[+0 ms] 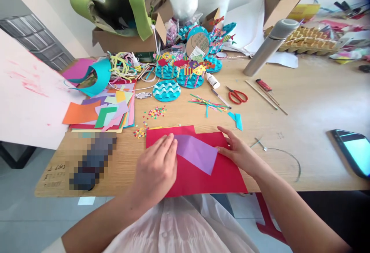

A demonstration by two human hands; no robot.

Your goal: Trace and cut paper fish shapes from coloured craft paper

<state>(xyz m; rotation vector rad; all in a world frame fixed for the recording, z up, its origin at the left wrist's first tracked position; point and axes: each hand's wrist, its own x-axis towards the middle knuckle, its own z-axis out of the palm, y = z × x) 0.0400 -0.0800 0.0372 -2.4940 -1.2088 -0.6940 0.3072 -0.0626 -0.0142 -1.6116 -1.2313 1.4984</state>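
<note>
A purple sheet of paper (197, 153), slightly bent, lies over a larger red sheet of paper (208, 185) at the table's front edge. My left hand (157, 164) is closed at the purple paper's left end, its fingers pressed together and covering that end; the thumb is hidden. On the other side, my right hand (235, 149) rests over the red sheet's right part. Its fingers are apart, and the thumb tip meets the right corner of the purple paper.
Coloured paper scraps (83, 112) are piled at left. Beyond the red sheet lie confetti (156, 112), thin paper strips (208, 103), red-handled scissors (237, 96) and a glue bottle (213, 80). A grey flask (270, 48) stands farther back; a phone (351, 150) lies at right.
</note>
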